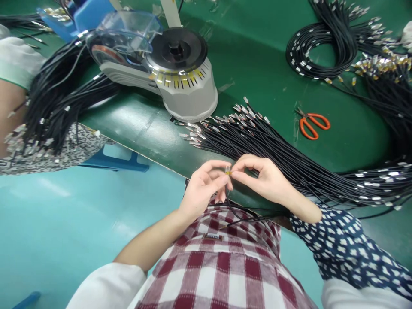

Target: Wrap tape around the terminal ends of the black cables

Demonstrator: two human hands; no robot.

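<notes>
Head view: The camera is looking down on two bare hands working above the near edge of a green-topped table (257, 77).
Left hand: The left hand (206, 184) is pinching a small, silver, box-shaped metal connector (227, 168) between thumb and fingers with no visible gap, presumably steadying it.
Right hand: The right hand (259, 175) is closing thumb and forefinger on what appears to be a small yellow strip (228, 173) at the connector, likely for fine control.
Cable: A thin black cable (228, 201) is hanging below the connector, apparently keeping its end free.
Bundle: Black cables with silver ends (277, 148) are lying beyond the right hand, probably for easy reach.
Dispenser: A round grey-and-black tape dispenser (191, 96) is standing near the bundle's tips, seemingly keeping yellow pieces accessible.
Scissors: Orange-handled metal scissors (313, 123) are resting beyond the bundle, untouched.
</notes>
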